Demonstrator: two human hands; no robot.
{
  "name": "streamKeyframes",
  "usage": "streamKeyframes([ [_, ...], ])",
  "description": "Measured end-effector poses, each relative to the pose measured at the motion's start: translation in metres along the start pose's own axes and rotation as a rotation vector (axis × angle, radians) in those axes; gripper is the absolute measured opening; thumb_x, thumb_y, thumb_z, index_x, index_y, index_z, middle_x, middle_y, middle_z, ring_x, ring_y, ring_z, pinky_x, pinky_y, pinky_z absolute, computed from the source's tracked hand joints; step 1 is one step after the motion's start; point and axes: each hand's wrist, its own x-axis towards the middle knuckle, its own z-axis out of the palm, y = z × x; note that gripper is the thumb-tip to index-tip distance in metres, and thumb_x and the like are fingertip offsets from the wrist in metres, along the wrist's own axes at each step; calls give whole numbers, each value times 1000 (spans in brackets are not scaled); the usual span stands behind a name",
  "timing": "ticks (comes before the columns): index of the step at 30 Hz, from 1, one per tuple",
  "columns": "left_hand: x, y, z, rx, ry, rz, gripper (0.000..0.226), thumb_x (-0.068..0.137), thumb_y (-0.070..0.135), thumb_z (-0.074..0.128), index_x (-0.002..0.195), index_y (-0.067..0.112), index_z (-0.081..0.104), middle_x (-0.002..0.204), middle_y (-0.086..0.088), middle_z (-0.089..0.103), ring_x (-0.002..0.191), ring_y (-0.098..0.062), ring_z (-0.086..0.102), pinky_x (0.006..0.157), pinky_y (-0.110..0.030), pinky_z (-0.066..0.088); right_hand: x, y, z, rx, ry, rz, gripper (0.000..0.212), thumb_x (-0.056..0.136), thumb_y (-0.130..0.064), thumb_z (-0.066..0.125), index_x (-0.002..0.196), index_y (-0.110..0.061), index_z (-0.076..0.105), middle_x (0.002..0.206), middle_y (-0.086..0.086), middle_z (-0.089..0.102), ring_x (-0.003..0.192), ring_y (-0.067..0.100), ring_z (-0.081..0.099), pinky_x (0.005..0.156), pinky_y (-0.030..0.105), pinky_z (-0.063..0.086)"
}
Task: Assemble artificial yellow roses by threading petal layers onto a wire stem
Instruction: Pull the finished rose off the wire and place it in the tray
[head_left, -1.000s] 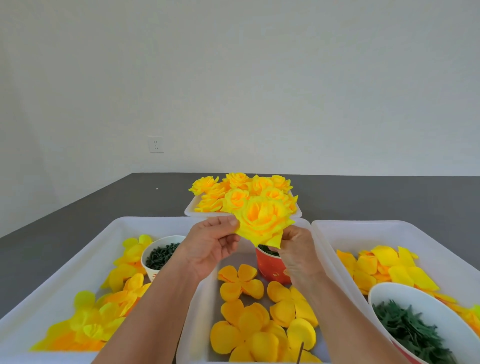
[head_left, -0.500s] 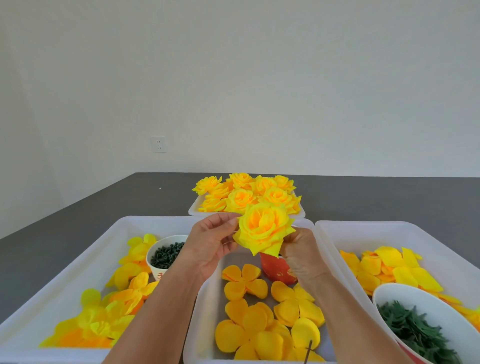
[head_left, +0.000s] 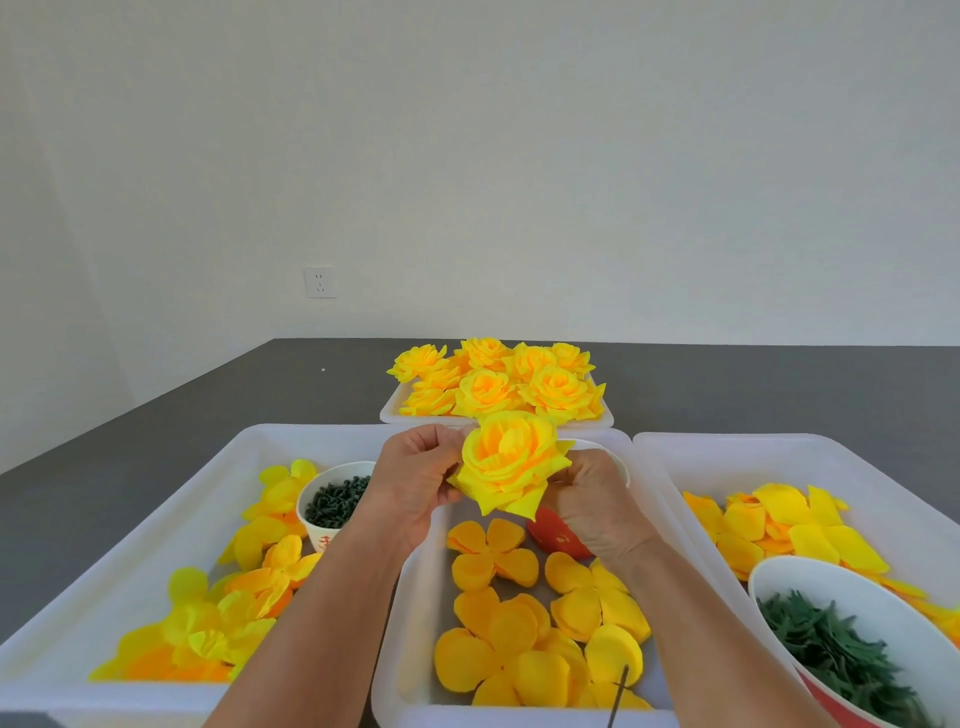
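Observation:
A full yellow rose (head_left: 506, 467) is held up between both hands above the middle tray (head_left: 410, 613). My left hand (head_left: 415, 478) pinches its outer petals on the left side. My right hand (head_left: 592, 499) grips the rose from below and to the right; the stem under the bloom is hidden. Flat orange-yellow petal layers (head_left: 519, 618) lie in the middle tray. A thin dark wire (head_left: 618, 693) sticks up at the tray's near edge.
A far tray (head_left: 395, 413) is piled with finished roses (head_left: 493, 382). The left tray (head_left: 156, 499) has yellow petals and a white cup of dark green pieces (head_left: 337, 499). The right tray (head_left: 779, 457) holds petals and a bowl of green leaves (head_left: 841, 639). A red cup (head_left: 553, 535) sits behind my right hand.
The rose and both hands have shifted slightly and the bloom has turned a little between the fingers. The camera tilted, so the trays sit a bit lower in view.

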Motion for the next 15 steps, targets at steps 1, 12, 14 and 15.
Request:
streamKeyframes([
  [1,-2,2,0,-8,-29,22,18,76,19,66,76,1,63,70,-13,58,60,-20,49,59,-30,43,0,-1,-1,7,23,-9,14,85,-3,66,93,-11,74,88,-6,69,91,20,65,91,33,48],
  [12,-18,7,10,211,30,525,15,68,26,78,81,28,72,108,0,62,106,-9,56,80,-25,50,-1,-2,-5,-53,286,-160,6,76,4,71,70,4,69,69,10,66,65,23,58,62,32,49],
  [14,-18,6,14,365,5,565,17,68,24,80,80,30,71,112,1,57,110,-9,52,86,-28,46,-2,-4,-4,-61,295,-182,5,76,2,72,72,-2,72,68,-5,63,65,3,55,61,14,45],
  [15,-19,6,16,426,-2,578,19,69,19,80,80,31,70,113,0,56,113,-11,51,89,-29,44,-1,-5,-4,-67,302,-185,4,76,2,72,74,-2,73,70,-6,62,66,-1,53,61,7,42],
])
